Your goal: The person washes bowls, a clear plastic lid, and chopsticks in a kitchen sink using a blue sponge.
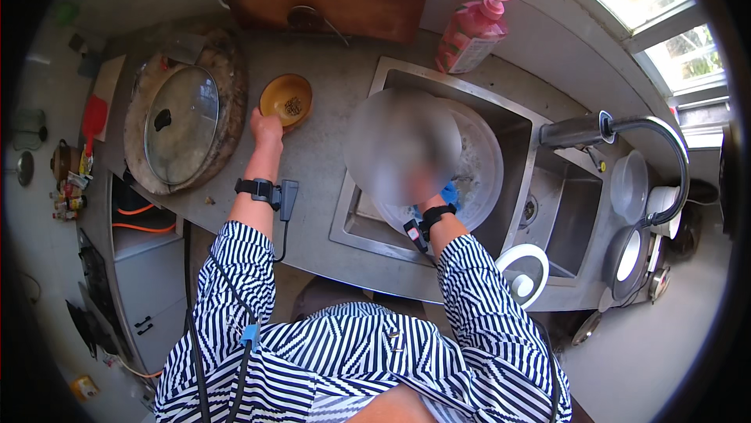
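Observation:
My left hand [267,128] grips the near rim of a yellow-brown bowl [271,91], over the grey countertop. A dark speckled patch shows at the bowl's bottom; whether it is a print or loose matter is unclear. My right hand [423,188] reaches over a translucent plastic basin [496,173] in the left sink compartment. A large blur hides its fingers and much of the basin. Beside that hand a piece of blue material [450,194], perhaps a cloth, lies in sudsy water [466,159].
Left of the bowl, a glass lid [188,129] rests on a thick round wooden board [232,123]. A pink pump bottle [469,35] stands behind the sink. To the right are a curved faucet [675,147], a plastic tub [631,185] and a white-rimmed lid [543,276] at the counter's front edge.

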Available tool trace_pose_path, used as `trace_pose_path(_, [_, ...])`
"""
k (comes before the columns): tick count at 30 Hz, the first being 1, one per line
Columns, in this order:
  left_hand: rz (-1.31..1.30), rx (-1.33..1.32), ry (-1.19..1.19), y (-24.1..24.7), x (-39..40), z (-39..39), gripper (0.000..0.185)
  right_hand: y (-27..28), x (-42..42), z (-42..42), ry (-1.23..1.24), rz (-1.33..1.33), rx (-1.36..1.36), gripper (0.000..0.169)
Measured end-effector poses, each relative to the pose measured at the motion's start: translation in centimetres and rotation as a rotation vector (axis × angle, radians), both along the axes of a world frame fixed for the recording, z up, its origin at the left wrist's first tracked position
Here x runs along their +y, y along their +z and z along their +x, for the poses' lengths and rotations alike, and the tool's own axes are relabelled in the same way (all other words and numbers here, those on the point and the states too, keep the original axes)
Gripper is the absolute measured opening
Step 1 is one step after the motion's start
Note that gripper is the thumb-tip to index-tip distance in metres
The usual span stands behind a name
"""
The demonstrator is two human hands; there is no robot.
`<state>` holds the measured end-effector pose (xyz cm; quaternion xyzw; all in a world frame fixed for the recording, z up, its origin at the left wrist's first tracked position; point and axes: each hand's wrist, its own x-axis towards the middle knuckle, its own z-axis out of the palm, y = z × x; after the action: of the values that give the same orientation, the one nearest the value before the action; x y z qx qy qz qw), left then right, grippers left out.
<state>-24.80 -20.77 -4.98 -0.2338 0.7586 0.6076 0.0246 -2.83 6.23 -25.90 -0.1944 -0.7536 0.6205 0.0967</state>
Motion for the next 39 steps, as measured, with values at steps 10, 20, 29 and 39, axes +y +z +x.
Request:
trace_pose_path(10, [-0.006, 0.382, -0.405, 5.7, 6.0, 12.0, 0.031, 11.7, 1.6, 2.5, -0.346, -0.908, -0.571, 0.015])
trace_pose_path(20, [0.085, -0.119, -0.477, -3.5, 15.8, 20.6, 0.046, 19.7, 1.4, 5.9, -0.15, -1.054, -0.722, 0.017])
trace_pose_path(29, [-0.186, 0.125, -0.574, -6.7, 15.8, 18.0, 0.044, 16.6, 3.3, 4.0, -0.056, -0.841, -0.652, 0.018])
trace_pose_path(39, [-0.143, -0.179, -0.424, -5.3, 16.8, 18.4, 0.048, 10.9, 4.0, 4.9, 0.393, 0.81, -0.897, 0.032])
